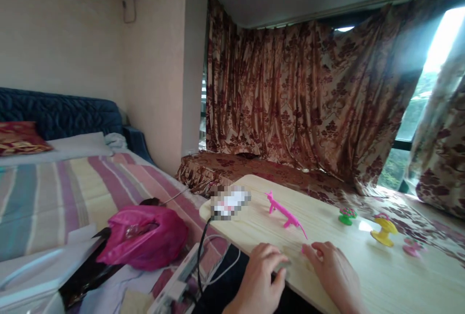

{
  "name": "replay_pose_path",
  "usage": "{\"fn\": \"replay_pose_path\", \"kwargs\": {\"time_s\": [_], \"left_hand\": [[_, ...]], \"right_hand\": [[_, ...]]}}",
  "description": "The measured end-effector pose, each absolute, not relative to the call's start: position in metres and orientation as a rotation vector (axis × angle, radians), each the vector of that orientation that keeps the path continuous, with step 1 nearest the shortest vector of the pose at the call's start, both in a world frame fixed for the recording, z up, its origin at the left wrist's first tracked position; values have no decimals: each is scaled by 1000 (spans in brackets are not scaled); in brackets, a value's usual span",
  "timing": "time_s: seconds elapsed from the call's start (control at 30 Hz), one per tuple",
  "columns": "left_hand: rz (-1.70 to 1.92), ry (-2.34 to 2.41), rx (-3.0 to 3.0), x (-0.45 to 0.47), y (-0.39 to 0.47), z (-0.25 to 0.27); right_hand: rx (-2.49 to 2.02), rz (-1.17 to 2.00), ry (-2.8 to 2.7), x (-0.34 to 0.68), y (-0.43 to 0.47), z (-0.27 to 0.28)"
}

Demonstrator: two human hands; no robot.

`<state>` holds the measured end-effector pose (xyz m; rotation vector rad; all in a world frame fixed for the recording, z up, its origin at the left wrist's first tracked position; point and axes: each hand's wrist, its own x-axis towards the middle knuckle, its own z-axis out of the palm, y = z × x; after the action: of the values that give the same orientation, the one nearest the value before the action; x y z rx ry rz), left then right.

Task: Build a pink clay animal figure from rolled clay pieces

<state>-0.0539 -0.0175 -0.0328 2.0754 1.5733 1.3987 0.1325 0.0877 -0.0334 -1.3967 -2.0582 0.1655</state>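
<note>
My left hand [262, 275] is at the near edge of the pale wooden table [385, 280], its fingers curled around a small greyish object [282, 263] that I cannot make out. To its right, my right hand [337, 271] has its thumb and fingers pinched together, with a small pink piece [304, 249] showing at the tips. Just beyond both hands stands a bright pink animal figure [284, 213] with a long body, legs and a thin tail pointing toward my right hand.
Toward the right of the table stand a green ornament [347, 217], a yellow one [383, 231] and a pink one [413, 247]. A blurred-out device [230, 203] with a black cable [200, 256] lies at the left corner. On the bed sits a pink bag [145, 237] near a power strip [178, 280].
</note>
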Motion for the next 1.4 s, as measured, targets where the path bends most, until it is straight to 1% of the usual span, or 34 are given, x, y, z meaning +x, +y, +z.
{"fn": "replay_pose_path", "kwargs": {"time_s": [0.23,0.37,0.47,0.63,0.8,0.9,1.03,1.17,1.3,1.4], "left_hand": [[1404,1571,2110,-47,-11,-45],[1478,1470,2039,-35,-14,-52],[1574,1342,1748,-28,-18,-42],[1522,1040,1193,-25,-22,-23],[1523,863,873,-18,-13,-33],[1472,846,703,-11,-6,-43],[1508,1057,811,-10,-4,-47],[1594,1202,1058,-27,-3,-40],[1700,1430,1329,-55,11,-31],[1683,1578,1476,-73,26,-30]], "right_hand": [[-1328,62,-2132,131,80,-44],[-1136,140,-2134,132,70,-47],[-920,172,-2100,126,59,-45],[-693,65,-2052,119,47,-41],[-652,-24,-2069,123,43,-42],[-614,-130,-2078,125,44,-44],[-555,-176,-2131,120,41,-46],[-576,-10,-2147,118,36,-45],[-892,177,-2004,132,59,-32],[-1049,271,-1958,139,97,-22]]}}
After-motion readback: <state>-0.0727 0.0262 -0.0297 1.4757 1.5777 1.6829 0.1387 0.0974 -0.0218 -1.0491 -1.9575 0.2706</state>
